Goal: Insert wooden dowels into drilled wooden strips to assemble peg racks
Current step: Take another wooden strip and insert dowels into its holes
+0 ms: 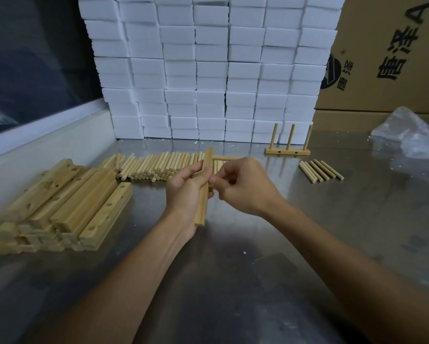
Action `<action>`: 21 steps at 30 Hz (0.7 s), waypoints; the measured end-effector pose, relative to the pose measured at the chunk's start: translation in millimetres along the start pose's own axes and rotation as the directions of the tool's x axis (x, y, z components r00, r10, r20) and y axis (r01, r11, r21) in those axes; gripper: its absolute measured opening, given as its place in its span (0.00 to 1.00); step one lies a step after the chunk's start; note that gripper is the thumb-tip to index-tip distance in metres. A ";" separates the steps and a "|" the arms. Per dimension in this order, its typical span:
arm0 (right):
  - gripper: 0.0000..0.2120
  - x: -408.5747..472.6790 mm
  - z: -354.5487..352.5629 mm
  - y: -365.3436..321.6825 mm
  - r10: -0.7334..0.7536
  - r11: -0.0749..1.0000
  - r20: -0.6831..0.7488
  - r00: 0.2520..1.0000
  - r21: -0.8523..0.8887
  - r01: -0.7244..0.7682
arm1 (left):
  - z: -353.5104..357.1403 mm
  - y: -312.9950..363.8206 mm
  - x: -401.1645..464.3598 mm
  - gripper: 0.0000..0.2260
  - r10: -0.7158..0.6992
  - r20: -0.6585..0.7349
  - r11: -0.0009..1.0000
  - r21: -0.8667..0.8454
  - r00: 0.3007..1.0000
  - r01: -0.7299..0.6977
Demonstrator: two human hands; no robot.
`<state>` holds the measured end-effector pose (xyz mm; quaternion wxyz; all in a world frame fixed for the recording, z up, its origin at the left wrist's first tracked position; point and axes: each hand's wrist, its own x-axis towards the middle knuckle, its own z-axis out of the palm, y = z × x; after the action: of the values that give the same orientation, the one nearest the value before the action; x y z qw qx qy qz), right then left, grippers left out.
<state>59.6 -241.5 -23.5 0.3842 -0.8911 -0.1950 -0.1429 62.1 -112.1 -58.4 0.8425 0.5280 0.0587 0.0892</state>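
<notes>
Pale wood makes up the drilled strip (pixel 204 187) held above the middle of the counter (pixel 233 281), its length running away from the person and slightly tilted. The left hand (pixel 186 194) grips it, fingers curled round its left side and thumb on the near face. One dowel (pixel 224 158) sticks out sideways to the right from the strip's far end, level with the counter. The right hand (pixel 243 186) sits just beside the strip's middle, its thumb and forefinger pinched together against the strip's right face; whether they pinch a second dowel I cannot tell, since the fingers hide that spot.

Behind the hands, toward the far edge, a loose row of dowels (pixel 149 167) lies side by side. Near the left edge a pile of drilled strips (pixel 67 204) is stacked several layers deep, holes showing on the upper faces. Toward the far right, a finished peg rack (pixel 287 151) stands upright with three dowels rising from its base strip. Just in front of it five spare dowels (pixel 320 170) lie parallel on the steel.

White foam blocks (pixel 208 70) are stacked in a tall wall along the far edge. A cardboard box (pixel 387 58) with printed characters stands at the far right corner, and crumpled clear plastic (pixel 411 137) lies at the right edge.
</notes>
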 end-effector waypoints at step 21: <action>0.08 24.1 -24.7 93.7 0.395 0.919 -0.116 0.912 0.029 -0.394 | -29.2 4.2 17.3 0.05 0.008 -0.255 0.996 -0.089 0.967 -0.032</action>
<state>121.2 -313.0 -56.3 0.4183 -0.9010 0.0116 -0.1149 73.1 -81.0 -67.4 0.8506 0.4732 0.1570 0.1672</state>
